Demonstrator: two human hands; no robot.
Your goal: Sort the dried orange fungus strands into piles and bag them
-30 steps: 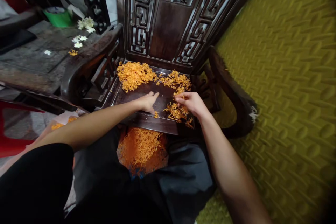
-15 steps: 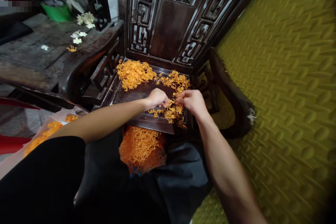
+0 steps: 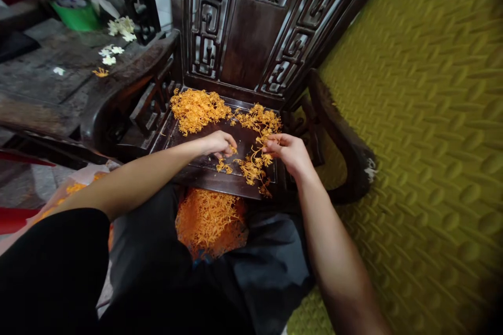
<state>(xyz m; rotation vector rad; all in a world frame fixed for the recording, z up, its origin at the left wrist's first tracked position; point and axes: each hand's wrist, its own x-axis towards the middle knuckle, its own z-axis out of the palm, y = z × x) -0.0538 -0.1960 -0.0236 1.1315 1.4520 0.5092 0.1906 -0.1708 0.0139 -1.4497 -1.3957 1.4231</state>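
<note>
- Left hand (image 3: 219,143): curled, fingertips pinched on a few orange strands at the middle of the chair seat (image 3: 188,144); forearm comes in from 8 o'clock.
- Right hand (image 3: 288,151): fingers bent and closed on strands at the top of the loose orange clump (image 3: 251,166); forearm comes in from 5 o'clock.
- Loose orange clump: lies between the two hands and trails toward the seat's front edge at 6 o'clock; thin, curly threads, tangled together.
- Back heap of strands (image 3: 198,109): at 11 o'clock of the hands, against the carved chair back (image 3: 251,36); a second, thinner heap (image 3: 259,119) at 1 o'clock, touching the clump.
- Lap pile of strands (image 3: 208,220): at 6 o'clock, below the seat's front edge, on dark cloth.
- Handling, as judged: very light, soft, limp; threads likely snag on each other and may tear if pulled hard; best taken in small pinches at the clump's edge, or scooped from beneath.
- Side surface (image 3: 58,89): at 10 o'clock; bears small white flowers (image 3: 118,26) and a green tape roll (image 3: 74,13).
- Yellow woven mat (image 3: 412,141): at 3 o'clock.
</note>
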